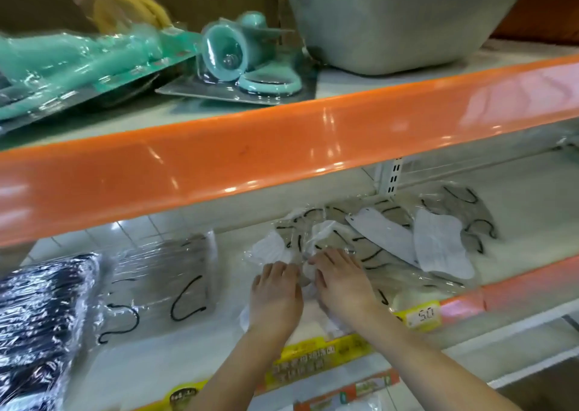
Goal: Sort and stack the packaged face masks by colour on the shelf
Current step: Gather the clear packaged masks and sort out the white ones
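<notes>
- Sorting looks only partly done, by my reading: a stack of black masks [40, 310] in clear wrap sits at the far left of the lower shelf [194, 357], and beside it lies a flatter clear-wrapped pile with black ear loops [163, 282] showing.
- Still loose are the white masks [438, 244] scattered across the middle and right of that shelf, overlapping at odd angles, with black loops spread among them; these look unstacked.
- Both hands reach in together at the middle of the shelf. The left hand [275, 294] lies palm down, fingers bent over a crumpled clear packet of white masks [316, 238]; the right hand [340, 282] lies just beside it, fingertips on the same packet.
- Whether either grip actually pinches the plastic or merely presses on it, I cannot tell; the fingertips are blurred against the wrap.
- What remains, as I judge it, is gathering the white packets into one neat stack.
- The lower shelf is pale, with an orange front edge carrying yellow price labels [423, 315].
- Above, a glossy orange shelf rail [282, 147] fronts an upper shelf holding teal packaged goods [75, 66] and a grey tub [391, 22].
- A slotted shelf upright [393, 175] stands behind; the setting looks like a shop.
</notes>
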`<control>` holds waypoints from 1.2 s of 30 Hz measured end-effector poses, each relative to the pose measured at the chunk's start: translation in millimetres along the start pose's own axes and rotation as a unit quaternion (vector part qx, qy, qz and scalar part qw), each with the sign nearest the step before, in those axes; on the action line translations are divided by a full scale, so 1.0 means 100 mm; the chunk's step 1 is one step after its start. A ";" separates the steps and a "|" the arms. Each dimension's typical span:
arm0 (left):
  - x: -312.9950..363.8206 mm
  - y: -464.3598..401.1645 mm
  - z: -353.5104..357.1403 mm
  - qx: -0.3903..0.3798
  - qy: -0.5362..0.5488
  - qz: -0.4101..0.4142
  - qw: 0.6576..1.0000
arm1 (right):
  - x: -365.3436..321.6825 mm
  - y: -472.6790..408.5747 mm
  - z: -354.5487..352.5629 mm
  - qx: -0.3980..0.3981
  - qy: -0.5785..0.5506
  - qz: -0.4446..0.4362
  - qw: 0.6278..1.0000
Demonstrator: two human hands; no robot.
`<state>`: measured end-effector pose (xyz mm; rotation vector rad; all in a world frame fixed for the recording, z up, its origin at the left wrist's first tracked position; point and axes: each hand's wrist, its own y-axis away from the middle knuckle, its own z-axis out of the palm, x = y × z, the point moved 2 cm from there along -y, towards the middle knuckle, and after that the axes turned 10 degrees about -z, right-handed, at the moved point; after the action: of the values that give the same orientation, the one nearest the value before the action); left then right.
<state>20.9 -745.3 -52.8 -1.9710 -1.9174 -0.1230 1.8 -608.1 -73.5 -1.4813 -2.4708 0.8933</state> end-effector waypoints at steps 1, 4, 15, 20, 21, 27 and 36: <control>0.08 -0.01 0.04 0.017 0.000 0.014 1.000 | 0.08 0.03 -0.06 -0.001 0.011 0.004 1.000; 0.32 -0.01 0.16 0.031 0.018 0.048 0.998 | 0.32 0.11 -0.19 0.010 0.034 0.029 0.999; 0.82 -0.07 0.56 -0.031 0.013 0.059 0.998 | 1.03 0.39 -0.25 -0.105 0.040 0.044 0.993; 0.86 -0.05 0.58 -0.031 0.005 0.045 0.999 | 1.00 0.39 -0.24 -0.062 0.029 0.024 0.997; 0.86 -0.05 0.58 -0.027 0.003 0.042 0.999 | 0.99 0.40 -0.24 -0.054 0.024 0.024 0.998; 0.83 -0.06 0.61 0.000 0.038 0.021 0.999 | 0.99 0.43 -0.26 0.023 0.023 0.004 0.999; 0.90 -0.13 0.50 0.119 0.019 0.147 0.982 | 0.98 0.34 -0.30 0.021 -0.066 -0.023 0.997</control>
<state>3.9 -644.0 -66.6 -2.0411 -1.5171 0.1412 -10.6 -501.4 -86.0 -1.3892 -2.5480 1.0610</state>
